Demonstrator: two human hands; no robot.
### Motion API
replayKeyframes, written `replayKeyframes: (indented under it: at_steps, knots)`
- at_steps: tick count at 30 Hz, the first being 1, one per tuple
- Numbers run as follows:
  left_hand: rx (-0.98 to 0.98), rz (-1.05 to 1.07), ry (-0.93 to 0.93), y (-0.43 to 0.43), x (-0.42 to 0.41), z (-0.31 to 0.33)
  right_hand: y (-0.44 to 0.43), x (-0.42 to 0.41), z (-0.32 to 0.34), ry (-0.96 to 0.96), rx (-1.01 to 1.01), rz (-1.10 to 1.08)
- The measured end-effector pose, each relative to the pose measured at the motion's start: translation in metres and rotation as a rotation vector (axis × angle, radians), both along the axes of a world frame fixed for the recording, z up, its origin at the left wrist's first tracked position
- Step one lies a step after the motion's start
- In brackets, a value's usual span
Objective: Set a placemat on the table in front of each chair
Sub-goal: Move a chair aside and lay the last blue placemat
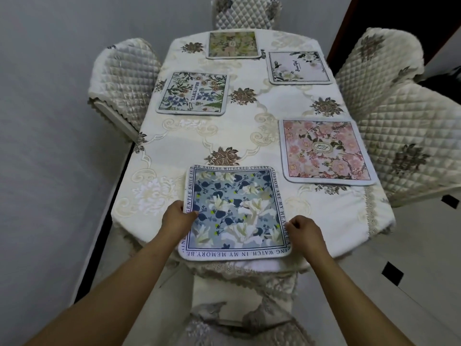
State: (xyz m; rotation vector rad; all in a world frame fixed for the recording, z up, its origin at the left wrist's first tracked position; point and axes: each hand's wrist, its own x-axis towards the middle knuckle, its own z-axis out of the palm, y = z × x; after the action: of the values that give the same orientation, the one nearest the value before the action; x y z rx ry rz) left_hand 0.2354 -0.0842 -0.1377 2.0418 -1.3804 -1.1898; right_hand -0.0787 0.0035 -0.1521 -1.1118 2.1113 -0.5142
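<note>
A blue floral placemat (234, 213) with a border of printed words lies flat at the near end of the table (259, 131). My left hand (175, 217) pinches its left edge and my right hand (303, 229) grips its right edge. A pink floral placemat (324, 151) lies at the right side. A white and green one (193, 93) sits at the left, a white one with flowers (298, 67) at the far right, and a yellowish one (233, 44) at the far end.
Quilted cream chairs stand around the table: one at the far end (245, 13), one at the left (122, 71), two at the right (379, 63) (411, 146), and one right below me (239, 318). A grey wall runs along the left.
</note>
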Motion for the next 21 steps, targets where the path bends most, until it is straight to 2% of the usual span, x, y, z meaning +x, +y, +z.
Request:
replayKeyframes:
  at_steps: [3,5,15,18,21]
  knots:
    - [0.004,-0.044,-0.125,0.009,-0.002,-0.016,0.012,0.005,-0.013,0.127,0.029,0.041]
    - [-0.035,-0.038,-0.143,0.011,-0.004,-0.020,0.018,0.010,-0.016,0.183,0.020,0.043]
    - [-0.176,-0.060,-0.208,0.014,-0.011,-0.021,0.016,0.013,-0.021,0.244,0.019,0.047]
    - [-0.353,-0.173,-0.441,0.019,-0.018,-0.021,0.018,0.020,-0.015,0.294,-0.084,0.017]
    - [-0.405,-0.370,-0.542,0.031,-0.031,-0.024,0.022,0.029,-0.016,0.466,-0.275,0.151]
